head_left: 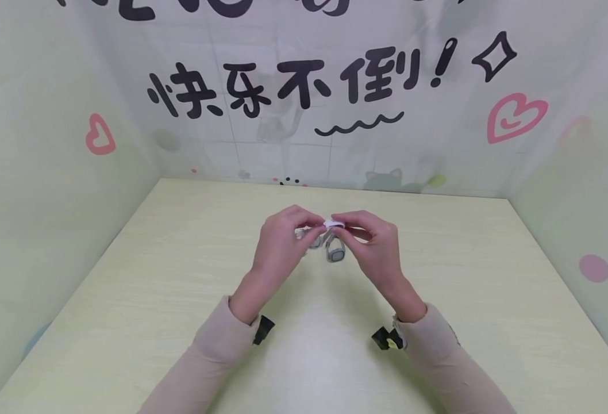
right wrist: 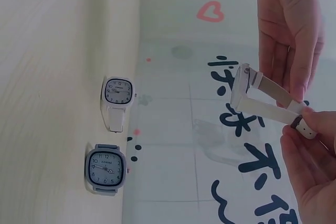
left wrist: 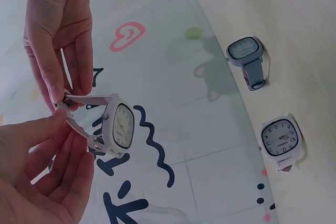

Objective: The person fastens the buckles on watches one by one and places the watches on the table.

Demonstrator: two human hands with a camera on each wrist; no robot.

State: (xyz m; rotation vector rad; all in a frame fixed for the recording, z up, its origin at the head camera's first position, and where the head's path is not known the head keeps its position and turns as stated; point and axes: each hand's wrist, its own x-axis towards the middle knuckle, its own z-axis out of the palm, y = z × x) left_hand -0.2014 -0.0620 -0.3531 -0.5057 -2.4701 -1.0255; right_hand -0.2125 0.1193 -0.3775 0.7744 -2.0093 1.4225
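Observation:
A white wristwatch (left wrist: 122, 125) hangs between both hands, its strap bent into a loop and its dial turned away from them. My left hand (head_left: 283, 236) pinches the strap between thumb and fingers. From the other side my right hand (head_left: 377, 238) pinches the strap near the holed end, close to a dark keeper or buckle (right wrist: 297, 121). The fingertips of both hands nearly meet there, and they partly hide how the two strap ends lie. Below the hands, a blue-grey wristwatch (right wrist: 106, 167) and another white wristwatch (right wrist: 118, 92) stand on the table, dials facing the wrist cameras.
The pale wood-look table (head_left: 309, 356) reaches back to a printed curtain (head_left: 283, 149) with dark lettering. Curtain sides enclose the table left and right. Small black devices (head_left: 264, 330) sit at the sleeve cuffs.

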